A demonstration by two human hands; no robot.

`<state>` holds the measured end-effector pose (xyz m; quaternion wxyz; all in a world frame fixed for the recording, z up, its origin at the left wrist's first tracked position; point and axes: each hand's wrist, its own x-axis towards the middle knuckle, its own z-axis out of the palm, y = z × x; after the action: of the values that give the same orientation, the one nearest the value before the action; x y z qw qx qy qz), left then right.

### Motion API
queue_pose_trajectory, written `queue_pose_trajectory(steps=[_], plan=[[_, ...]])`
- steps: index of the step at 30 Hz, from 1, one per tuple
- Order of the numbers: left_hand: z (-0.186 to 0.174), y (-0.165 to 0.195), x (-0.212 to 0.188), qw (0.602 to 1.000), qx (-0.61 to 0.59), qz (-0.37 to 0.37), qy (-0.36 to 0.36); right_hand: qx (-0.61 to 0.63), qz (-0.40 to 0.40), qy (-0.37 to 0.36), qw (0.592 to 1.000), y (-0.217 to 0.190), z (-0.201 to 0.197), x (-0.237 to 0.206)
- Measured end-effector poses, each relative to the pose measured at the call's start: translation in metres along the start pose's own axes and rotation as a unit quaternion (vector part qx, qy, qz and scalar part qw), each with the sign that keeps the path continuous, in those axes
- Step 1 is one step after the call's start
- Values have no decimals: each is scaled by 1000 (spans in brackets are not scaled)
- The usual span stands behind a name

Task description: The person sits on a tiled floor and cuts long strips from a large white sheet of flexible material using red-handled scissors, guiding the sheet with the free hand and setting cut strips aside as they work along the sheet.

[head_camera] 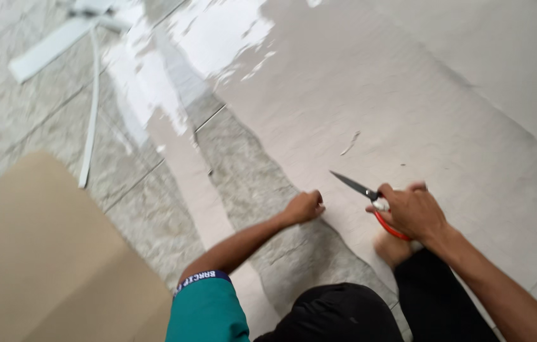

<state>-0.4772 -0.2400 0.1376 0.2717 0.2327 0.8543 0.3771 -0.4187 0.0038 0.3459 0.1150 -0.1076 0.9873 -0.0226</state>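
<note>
A pair of scissors [370,197] with red handles is gripped in the right hand [413,212], the fingers closed through the loops, and the dark blades are pointed left and far, lying just above a large pale sheet [408,107] spread on the tiled floor [21,126]. The left hand [303,206] is clenched narrowly on the ragged near edge of that sheet, just left of the blade tips; whether the edge is actually pinched inside the fist cannot be told.

The main risk is judged to lie in that closeness: should the blades be driven forward while the left hand is kept where it is, the knuckles could be nicked. The sheet's edge is seen to be uneven already, so a further wandering or torn line could be produced if the sheet is not held taut. A bare foot [392,248] is tucked near the handles, beside the black-clad knees [344,313], and could be caught if the scissors slip back. Wrinkles across the sheet could snag the blades. White strips [91,95] lie far left and a tan board [40,253] lies near left, both well apart.
</note>
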Motion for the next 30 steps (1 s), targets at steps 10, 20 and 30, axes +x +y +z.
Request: queue_pose_trajectory(steps=[10,20,30], plan=[[142,192,93,977,78,97,-171,-38,53,-105,992,206,29,-110],[121,237,219,885,332,-112,307,112,31,-125,985,395,71,-240],[172,281,245,873,383,-187,235,247,-13,-44,968,468,206,-239]])
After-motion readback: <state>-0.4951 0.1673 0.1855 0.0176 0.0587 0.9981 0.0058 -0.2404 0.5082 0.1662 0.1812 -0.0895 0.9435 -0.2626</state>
